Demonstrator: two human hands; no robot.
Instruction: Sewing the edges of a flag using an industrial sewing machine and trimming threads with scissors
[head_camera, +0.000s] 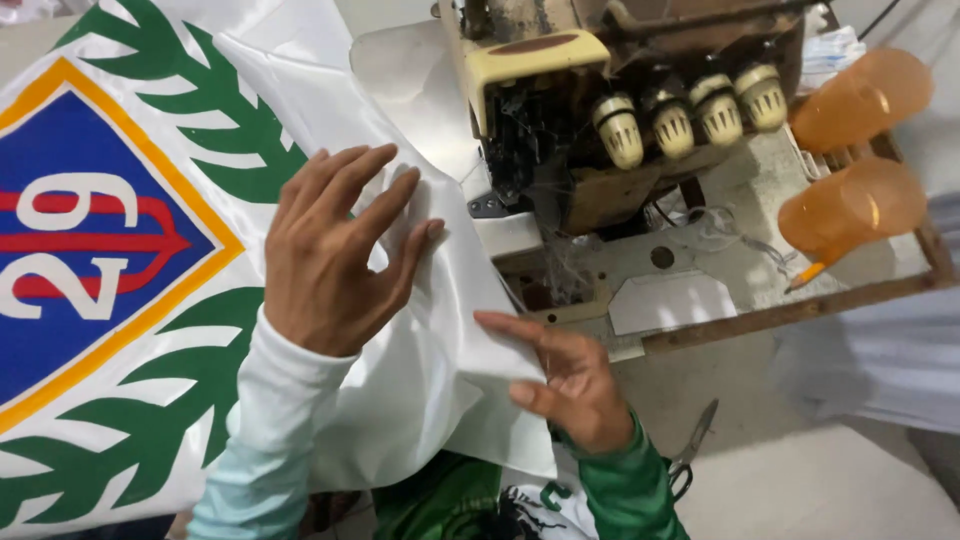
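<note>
The left hand (335, 250) lies flat, fingers spread wide, on the white satin banner cloth (400, 330) at frame centre (beside the grimy overlock sewing machine (600, 110)); the right hand (565, 385) pinches the cloth's edge.

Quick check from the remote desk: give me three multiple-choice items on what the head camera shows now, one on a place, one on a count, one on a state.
1. Where do the scissors lie?
A. on the table by the right hand
B. on top of the sewing machine
C. on the blue diamond

2. How many tension knobs stand in a row on the sewing machine?
A. two
B. four
C. six

3. How is the left hand set on the white cloth?
A. closed in a fist
B. flat, fingers spread
C. lifted clear of it

Answers:
1. A, they rest just beside the right hand.
2. B, four cream knobs show side by side.
3. B, the palm presses down with the fingers fanned out.
</note>
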